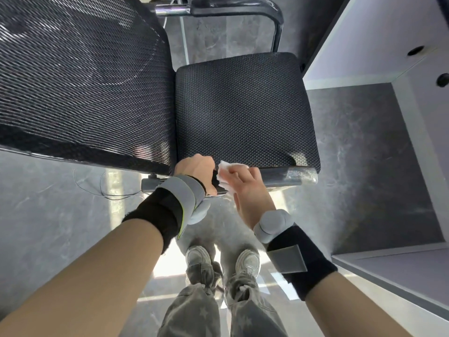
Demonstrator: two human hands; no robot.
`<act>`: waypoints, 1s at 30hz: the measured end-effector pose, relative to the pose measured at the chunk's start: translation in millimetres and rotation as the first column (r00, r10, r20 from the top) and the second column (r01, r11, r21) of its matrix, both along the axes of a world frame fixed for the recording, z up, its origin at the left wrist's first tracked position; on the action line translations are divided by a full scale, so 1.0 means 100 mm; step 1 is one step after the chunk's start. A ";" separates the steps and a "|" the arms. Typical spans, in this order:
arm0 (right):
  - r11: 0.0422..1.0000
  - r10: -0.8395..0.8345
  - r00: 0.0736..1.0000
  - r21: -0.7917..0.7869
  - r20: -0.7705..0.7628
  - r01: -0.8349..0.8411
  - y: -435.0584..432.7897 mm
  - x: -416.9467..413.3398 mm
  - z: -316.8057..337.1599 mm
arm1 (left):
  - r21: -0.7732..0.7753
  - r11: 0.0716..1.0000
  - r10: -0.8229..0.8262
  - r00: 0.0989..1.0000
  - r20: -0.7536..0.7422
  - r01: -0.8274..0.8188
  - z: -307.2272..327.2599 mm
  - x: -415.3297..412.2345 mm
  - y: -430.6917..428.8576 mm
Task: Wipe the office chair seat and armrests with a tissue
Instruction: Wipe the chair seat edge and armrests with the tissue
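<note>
The office chair stands in front of me, its black mesh seat point(245, 110) in the middle and its mesh backrest point(80, 76) at the left. My left hand point(196, 172) grips the near armrest point(286, 175) at its left end. My right hand point(247, 188) presses a white crumpled tissue point(224, 175) on that same armrest, right beside my left hand. The far armrest point(238, 9), black with a chrome tube, runs along the top of the view.
A white and grey desk point(379, 52) stands close to the chair's right side, with another desk edge point(398, 276) at lower right. Thin cables point(102, 188) lie on the grey marble floor at the left. My feet point(223, 261) are just below the armrest.
</note>
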State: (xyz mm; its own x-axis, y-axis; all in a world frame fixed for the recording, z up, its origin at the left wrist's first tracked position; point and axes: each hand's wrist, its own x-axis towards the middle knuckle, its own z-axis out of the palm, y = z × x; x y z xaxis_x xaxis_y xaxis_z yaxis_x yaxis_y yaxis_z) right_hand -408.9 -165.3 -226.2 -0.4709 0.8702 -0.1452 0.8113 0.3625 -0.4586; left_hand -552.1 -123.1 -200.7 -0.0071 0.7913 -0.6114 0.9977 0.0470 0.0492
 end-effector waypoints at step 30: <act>0.632 -0.762 0.648 -0.242 -0.018 0.737 0.39 1.02 -0.04 | 0.146 0.950 -0.281 0.959 0.030 0.274 -0.05 0.66 0.06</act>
State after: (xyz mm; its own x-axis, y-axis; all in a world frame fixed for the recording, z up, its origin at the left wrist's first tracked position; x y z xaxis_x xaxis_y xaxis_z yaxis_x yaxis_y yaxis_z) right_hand -306.9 -126.7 -230.1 0.3077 0.8876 -0.3427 0.7030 -0.4548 -0.5468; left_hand -485.9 -117.2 -205.7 0.2527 0.8349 -0.4889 0.9664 -0.2427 0.0851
